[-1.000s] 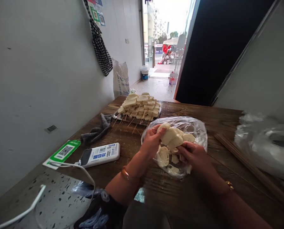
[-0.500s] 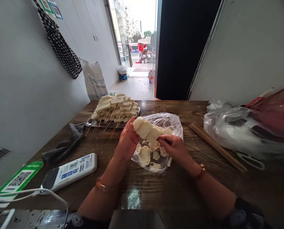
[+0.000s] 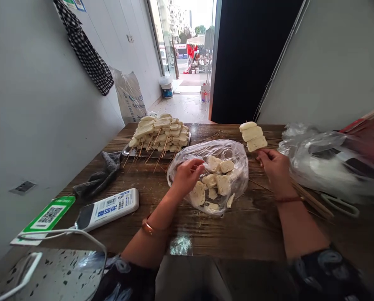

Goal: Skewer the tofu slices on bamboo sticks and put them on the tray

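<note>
My right hand [image 3: 273, 165], out to the right, pinches the low end of a skewer of pale bread slices [image 3: 252, 136]. Several slices sit stacked along it, tilted above the table. Over the left side of a clear plastic bag [image 3: 242, 152] is my left hand [image 3: 188, 175], its fingers closed at the bag's film. Loose bread slices [image 3: 224, 184] and broken pieces lie inside the bag. Behind it, on a metal tray [image 3: 127, 151], rises a pile of skewered bread slices [image 3: 162, 131] with their sticks pointing toward me.
Bamboo sticks [image 3: 312, 200] lie at right beside white-handled scissors [image 3: 340, 205] and a heap of plastic bags [image 3: 318, 163]. On the left are a dark cloth [image 3: 102, 177], a white boxy device [image 3: 111, 209] with a cable, and a green QR-code card [image 3: 49, 217].
My right hand has carried the bread skewer away to the right. My left hand has let go of the slices and moved down to the bag. The view has shifted slightly.
</note>
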The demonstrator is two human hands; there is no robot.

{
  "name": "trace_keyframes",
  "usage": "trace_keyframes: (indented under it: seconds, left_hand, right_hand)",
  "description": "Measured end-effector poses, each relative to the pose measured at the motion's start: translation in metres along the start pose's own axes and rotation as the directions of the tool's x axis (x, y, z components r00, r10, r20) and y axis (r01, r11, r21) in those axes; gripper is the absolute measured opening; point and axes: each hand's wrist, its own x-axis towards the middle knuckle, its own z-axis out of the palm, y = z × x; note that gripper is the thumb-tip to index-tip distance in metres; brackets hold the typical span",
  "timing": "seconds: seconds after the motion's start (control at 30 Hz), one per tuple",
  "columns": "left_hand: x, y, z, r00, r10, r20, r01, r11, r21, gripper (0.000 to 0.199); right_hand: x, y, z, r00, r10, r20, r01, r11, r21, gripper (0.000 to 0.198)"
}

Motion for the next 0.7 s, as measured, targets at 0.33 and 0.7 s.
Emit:
trace_keyframes:
  seconds: [0.33, 0.7]
  left_hand:
    - [-0.009, 0.000, 0.021, 0.904, 0.055, 0.423, -0.341, 0.691, 0.637, 0.035]
    - [0.000, -0.009, 0.013, 0.969, 0.115, 0.220, -0.222, 0.795, 0.564, 0.047]
  right_hand:
    - [0.005, 0.020, 0.013, 0.979, 0.036, 0.199, 0.021, 0.962, -0.274, 0.031]
    - [-0.001, 0.001, -0.009, 0.984, -0.075, 0.161, 0.147, 0.853, -0.501, 0.028]
